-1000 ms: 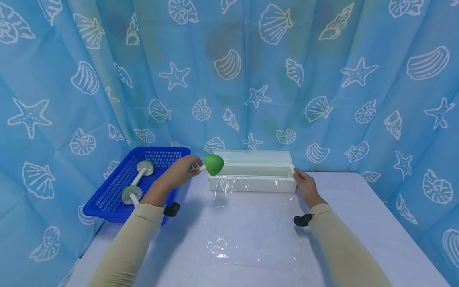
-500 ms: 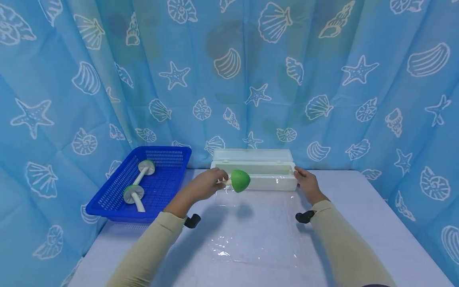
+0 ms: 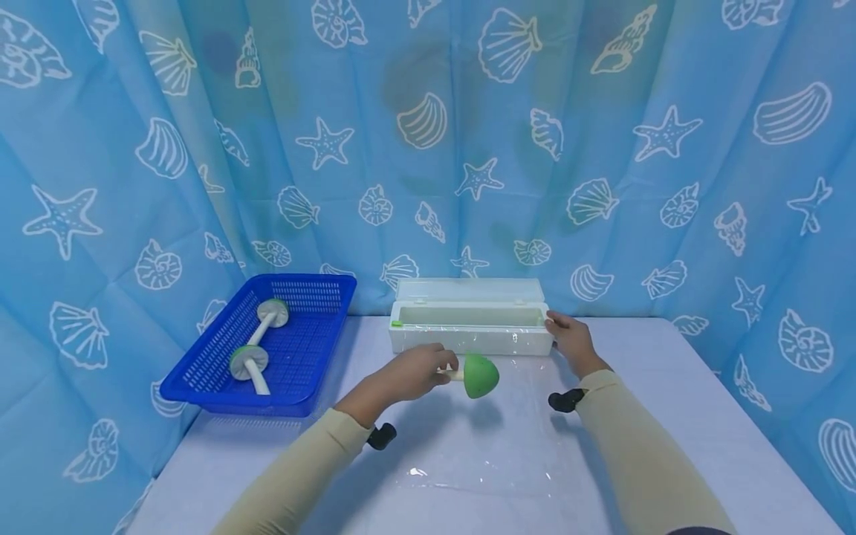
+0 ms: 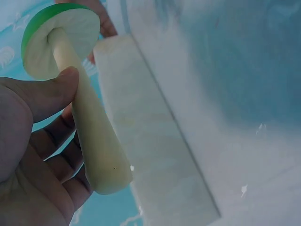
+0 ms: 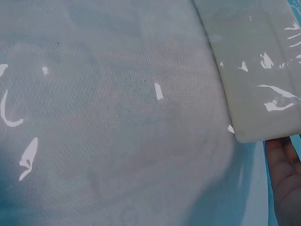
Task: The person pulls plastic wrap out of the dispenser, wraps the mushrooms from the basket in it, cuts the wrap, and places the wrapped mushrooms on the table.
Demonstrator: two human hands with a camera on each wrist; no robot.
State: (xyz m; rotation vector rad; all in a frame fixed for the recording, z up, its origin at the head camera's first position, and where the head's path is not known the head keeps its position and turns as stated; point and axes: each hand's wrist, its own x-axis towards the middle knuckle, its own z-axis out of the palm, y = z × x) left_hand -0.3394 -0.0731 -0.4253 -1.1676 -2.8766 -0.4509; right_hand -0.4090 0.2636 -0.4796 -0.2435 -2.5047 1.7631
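Observation:
A toy mushroom (image 3: 480, 376) with a green cap and cream stem is in my left hand (image 3: 414, 371). Thumb and fingers pinch the stem (image 4: 91, 127) just below the cap, as the left wrist view shows. The mushroom hangs above the table in front of a long white box (image 3: 468, 340), its cap pointing right. That box lies lengthwise with its lid (image 3: 471, 289) raised at the back. My right hand (image 3: 574, 343) grips the box's right end; the right wrist view shows its fingers (image 5: 282, 162) against that end, their tips hidden.
A blue plastic basket (image 3: 314, 403) at the left holds two more mushrooms (image 3: 249, 362), green-capped and lying on their sides. Shiny clear film (image 3: 481, 475) covers the middle of the white table (image 3: 669, 386). A shell-patterned blue curtain (image 3: 428, 223) hangs behind and at both sides.
My left hand has carried the mushroom from beside the basket rightward and toward me, past the box's front. The box's left end is now uncovered. My right hand stays at the box's right end.

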